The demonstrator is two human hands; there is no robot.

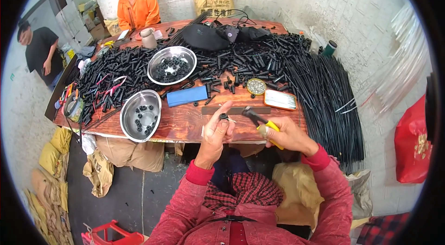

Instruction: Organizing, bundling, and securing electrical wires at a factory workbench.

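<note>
Over the table's near edge, my left hand (213, 137) pinches a small black ring-shaped part (224, 116) between thumb and fingers. Its index finger points up. My right hand (291, 134) is wrapped round the yellow and black handle of a hammer (271, 129), whose dark head tilts toward the left hand without touching the part. Beyond both hands lies a flat dark bar (211, 110). Past the bar are a round yellow tin (256, 81) of small metal pieces and a rectangular tin (280, 107) with pale contents.
Two steel bowls (124, 122) hold black rings. A blue folded cloth (187, 96) lies beside them. Black tubes (106, 69) heap across the wooden table (185, 127); long black rods (324, 92) hang off its right side. Two other people are beyond the table and at left.
</note>
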